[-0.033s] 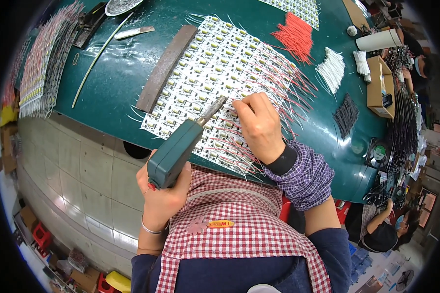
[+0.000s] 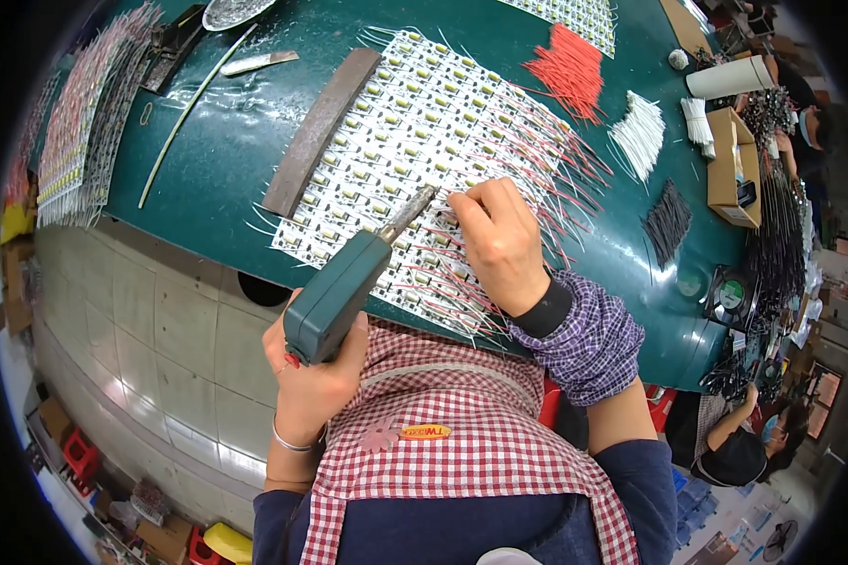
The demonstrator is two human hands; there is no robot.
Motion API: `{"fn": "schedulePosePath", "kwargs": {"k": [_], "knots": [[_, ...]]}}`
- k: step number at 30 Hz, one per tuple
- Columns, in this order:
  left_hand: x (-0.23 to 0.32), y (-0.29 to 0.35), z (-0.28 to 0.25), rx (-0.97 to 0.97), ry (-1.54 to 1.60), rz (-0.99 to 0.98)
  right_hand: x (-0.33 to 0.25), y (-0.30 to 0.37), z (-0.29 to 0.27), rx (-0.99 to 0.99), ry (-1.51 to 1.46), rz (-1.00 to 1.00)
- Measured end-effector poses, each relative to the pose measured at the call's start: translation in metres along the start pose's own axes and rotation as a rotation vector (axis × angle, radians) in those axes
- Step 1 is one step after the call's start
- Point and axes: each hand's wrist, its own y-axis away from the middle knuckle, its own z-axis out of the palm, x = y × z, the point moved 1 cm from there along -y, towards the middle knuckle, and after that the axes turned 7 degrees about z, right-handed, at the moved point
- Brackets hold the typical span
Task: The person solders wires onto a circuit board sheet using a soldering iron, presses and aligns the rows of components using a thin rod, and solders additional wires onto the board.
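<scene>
- Currently, L hand is clamped round green tool; metal tip angles up & R over PCB sheet, contact unclear.
- R hand: fingers curled, just beside metal tip, over PCB sheet; can't tell if fingertips pinch anything.
- PCB sheet lies on green table, w/ red & white leads along R side, brown bar along L edge.
- R of PCB sheet: red wires, white wires, black wires.

Circuit boards on table, bar along their left, wire bundles right — other boards far left, seemingly stacked
</scene>
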Motion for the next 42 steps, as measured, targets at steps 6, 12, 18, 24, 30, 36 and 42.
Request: {"fn": "schedulePosePath", "kwargs": {"k": [6,12,18,24,30,36,42], "knots": [[0.004,0.005,-0.005,0.023,0.005,-0.003,-0.008,0.0,-0.009,0.035,0.017,-0.018],[0.0,0.01,-0.009,-0.033,-0.117,0.132,-0.012,0.009,-0.005,0.024,-0.004,-0.004],[0.009,0.009,-0.009,-0.032,-0.038,0.023,-0.014,0.007,-0.007,-0.001,-0.016,-0.002],[0.007,0.01,-0.009,-0.076,-0.06,-0.005,-0.012,0.008,-0.004,-0.013,-0.006,-0.007],[0.003,0.011,-0.007,-0.065,-0.047,0.014,-0.012,0.009,-0.003,-0.013,0.0,-0.013],[0.004,0.01,-0.007,-0.056,-0.067,0.028,-0.013,0.01,-0.003,-0.014,0.002,-0.008],[0.008,0.009,-0.01,-0.016,-0.141,0.111,-0.014,0.008,-0.005,-0.014,-0.008,0.005]]}}
